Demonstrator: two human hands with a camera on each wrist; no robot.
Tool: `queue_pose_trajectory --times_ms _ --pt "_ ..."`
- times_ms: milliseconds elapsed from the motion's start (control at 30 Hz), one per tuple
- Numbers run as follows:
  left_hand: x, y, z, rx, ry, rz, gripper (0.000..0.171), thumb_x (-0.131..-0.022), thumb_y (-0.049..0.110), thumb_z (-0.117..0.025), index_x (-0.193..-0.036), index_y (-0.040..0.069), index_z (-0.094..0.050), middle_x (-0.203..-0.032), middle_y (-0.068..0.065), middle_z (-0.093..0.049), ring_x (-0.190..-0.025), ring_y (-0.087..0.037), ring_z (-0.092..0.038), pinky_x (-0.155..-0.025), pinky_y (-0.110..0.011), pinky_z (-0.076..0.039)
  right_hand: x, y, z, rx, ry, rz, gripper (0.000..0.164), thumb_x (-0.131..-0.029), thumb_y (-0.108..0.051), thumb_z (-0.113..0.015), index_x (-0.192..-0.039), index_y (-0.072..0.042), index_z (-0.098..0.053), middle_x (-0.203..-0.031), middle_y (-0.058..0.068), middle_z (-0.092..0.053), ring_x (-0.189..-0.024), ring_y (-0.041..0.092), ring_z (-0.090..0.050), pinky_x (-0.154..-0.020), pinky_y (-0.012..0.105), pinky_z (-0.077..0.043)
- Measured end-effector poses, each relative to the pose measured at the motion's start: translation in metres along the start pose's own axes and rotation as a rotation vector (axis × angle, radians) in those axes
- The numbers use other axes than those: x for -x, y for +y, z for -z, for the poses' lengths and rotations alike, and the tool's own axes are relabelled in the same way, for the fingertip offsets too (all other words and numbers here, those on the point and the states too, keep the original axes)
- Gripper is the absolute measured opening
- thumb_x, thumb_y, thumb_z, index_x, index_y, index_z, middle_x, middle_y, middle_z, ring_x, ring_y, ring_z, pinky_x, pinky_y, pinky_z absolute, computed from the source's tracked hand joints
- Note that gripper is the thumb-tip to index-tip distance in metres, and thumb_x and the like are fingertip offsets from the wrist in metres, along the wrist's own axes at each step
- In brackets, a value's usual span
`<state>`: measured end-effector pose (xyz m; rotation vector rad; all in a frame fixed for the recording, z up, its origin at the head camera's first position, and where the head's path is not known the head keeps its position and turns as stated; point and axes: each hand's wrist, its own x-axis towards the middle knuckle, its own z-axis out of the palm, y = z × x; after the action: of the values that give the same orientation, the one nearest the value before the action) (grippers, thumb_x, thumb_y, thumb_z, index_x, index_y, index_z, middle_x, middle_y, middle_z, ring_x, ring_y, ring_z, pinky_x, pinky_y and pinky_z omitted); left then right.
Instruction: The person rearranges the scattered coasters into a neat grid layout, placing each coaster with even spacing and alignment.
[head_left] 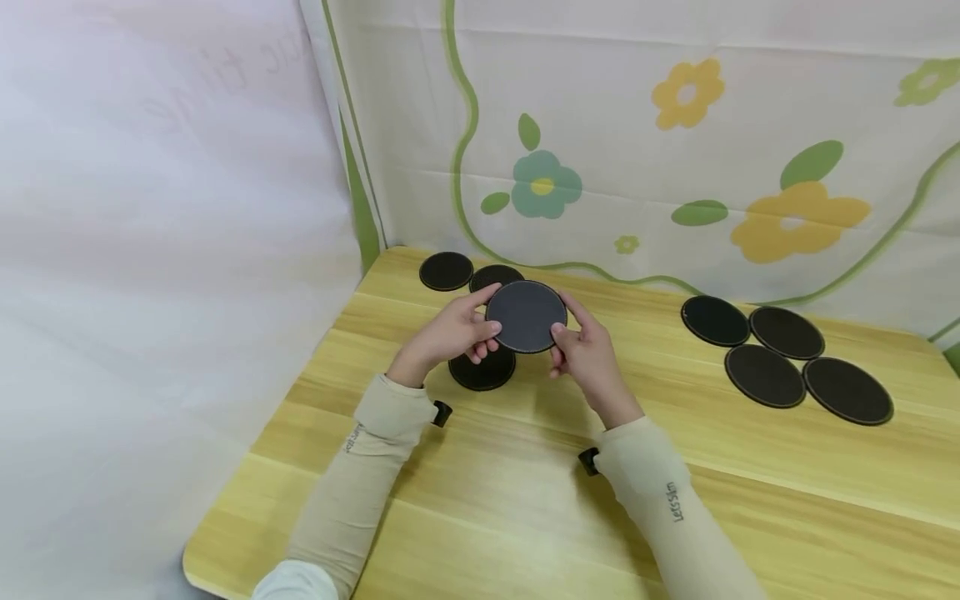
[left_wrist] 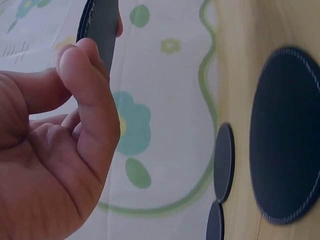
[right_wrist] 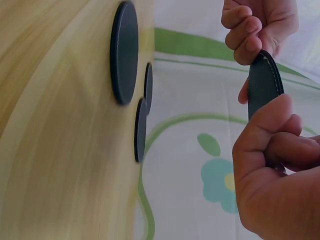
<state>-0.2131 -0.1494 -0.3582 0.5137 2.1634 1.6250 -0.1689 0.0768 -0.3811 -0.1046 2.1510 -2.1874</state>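
Observation:
Both hands hold up one round black coaster [head_left: 526,317] with a stitched edge, raised above the table. My left hand [head_left: 453,327] pinches its left rim between thumb and fingers, and my right hand [head_left: 588,346] pinches the right rim the same way. In the left wrist view the coaster [left_wrist: 102,30] appears nearly edge-on at the fingertips. The right wrist view shows the coaster [right_wrist: 265,82] between the two hands. Beneath the left hand lies another black coaster [head_left: 482,370], partly covered by the fingers. Behind the held one, a further coaster [head_left: 495,276] is partly hidden.
At the table's far left corner lies a black coaster [head_left: 446,272]. A cluster of several black coasters, among them a front one [head_left: 765,377], lies at the right. The wooden table [head_left: 480,517] ends at a white cloth [head_left: 630,150] printed with flowers.

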Motion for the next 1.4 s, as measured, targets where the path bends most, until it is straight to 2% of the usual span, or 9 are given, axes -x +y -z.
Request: queue_pose_trajectory --times_ms 200,367,500,733,900,1133,1267,1400 --pt "-0.009 0.002 -0.026 0.042 -0.030 0.069 0.072 -0.104 0.003 -0.054 -0.164 0.020 -0.017 -0.072 -0.018 -0.062 -0.054 -0.017 -0.055 -0.053 -0.030 -0.053 0.010 0.005 0.022 0.069 -0.004 -0.027 0.059 -0.108 -0.008 -0.048 -0.162 -0.019 -0.026 -0.060 0.009 -0.048 -0.053 0.014 -0.048 -0.051 0.033 -0.054" --pt "-0.016 -0.006 -0.038 0.031 -0.024 0.104 0.072 -0.105 0.004 -0.053 -0.164 0.022 -0.017 -0.067 -0.012 -0.060 -0.052 -0.016 -0.054 -0.052 -0.030 -0.053 0.012 0.012 0.031 0.124 -0.033 -0.069 0.061 -0.109 -0.008 -0.046 -0.163 -0.019 -0.021 -0.062 0.012 -0.049 -0.053 0.016 -0.048 -0.053 0.039 -0.056" --pt "-0.020 -0.010 -0.042 0.026 -0.029 0.115 0.071 -0.105 0.005 -0.052 -0.164 0.020 -0.016 -0.065 -0.012 -0.059 -0.052 -0.017 -0.053 -0.052 -0.031 -0.052 0.008 0.015 0.036 0.149 -0.054 -0.093 0.062 -0.108 -0.007 -0.046 -0.163 -0.019 -0.020 -0.065 0.013 -0.050 -0.054 0.016 -0.048 -0.053 0.041 -0.056" --pt "-0.026 -0.018 -0.049 0.018 -0.054 0.166 0.071 -0.105 0.004 -0.053 -0.164 0.016 -0.015 -0.069 -0.016 -0.061 -0.054 -0.017 -0.055 -0.054 -0.034 -0.053 0.005 0.023 0.046 0.147 -0.081 -0.188 0.065 -0.108 -0.004 -0.045 -0.164 -0.018 -0.016 -0.066 0.011 -0.054 -0.047 0.015 -0.047 -0.055 0.037 -0.056" --pt "-0.031 -0.024 -0.054 -0.030 -0.080 0.215 0.073 -0.105 0.005 -0.054 -0.164 0.014 -0.014 -0.068 -0.014 -0.062 -0.053 -0.017 -0.057 -0.055 -0.036 -0.055 0.005 0.031 0.052 0.154 -0.112 -0.245 0.066 -0.107 -0.002 -0.043 -0.164 -0.016 -0.013 -0.066 0.012 -0.056 -0.043 0.014 -0.045 -0.056 0.036 -0.057" --pt "-0.032 -0.033 -0.060 -0.099 -0.122 0.309 0.073 -0.105 0.006 -0.054 -0.164 0.012 -0.011 -0.069 -0.015 -0.063 -0.053 -0.019 -0.060 -0.053 -0.034 -0.056 0.004 0.040 0.056 0.176 -0.219 -0.348 0.069 -0.106 0.001 -0.038 -0.164 -0.012 -0.004 -0.068 0.011 -0.057 -0.046 0.015 -0.048 -0.059 0.040 -0.058" --pt "-0.033 -0.038 -0.062 -0.160 -0.166 0.322 0.076 -0.104 0.007 -0.057 -0.163 0.009 -0.009 -0.073 -0.016 -0.065 -0.056 -0.020 -0.062 -0.054 -0.033 -0.057 0.004 0.044 0.059 0.182 -0.241 -0.383 0.068 -0.106 0.001 -0.037 -0.164 -0.013 -0.004 -0.069 0.012 -0.057 -0.046 0.015 -0.048 -0.060 0.041 -0.059" --pt "-0.034 -0.040 -0.063 -0.176 -0.194 0.327 0.080 -0.103 0.006 -0.059 -0.163 0.008 -0.007 -0.072 -0.015 -0.065 -0.056 -0.021 -0.062 -0.054 -0.032 -0.056 0.002 0.046 0.061 0.194 -0.242 -0.391 0.068 -0.105 0.001 -0.037 -0.164 -0.012 -0.005 -0.070 0.013 -0.057 -0.046 0.015 -0.048 -0.059 0.041 -0.059"
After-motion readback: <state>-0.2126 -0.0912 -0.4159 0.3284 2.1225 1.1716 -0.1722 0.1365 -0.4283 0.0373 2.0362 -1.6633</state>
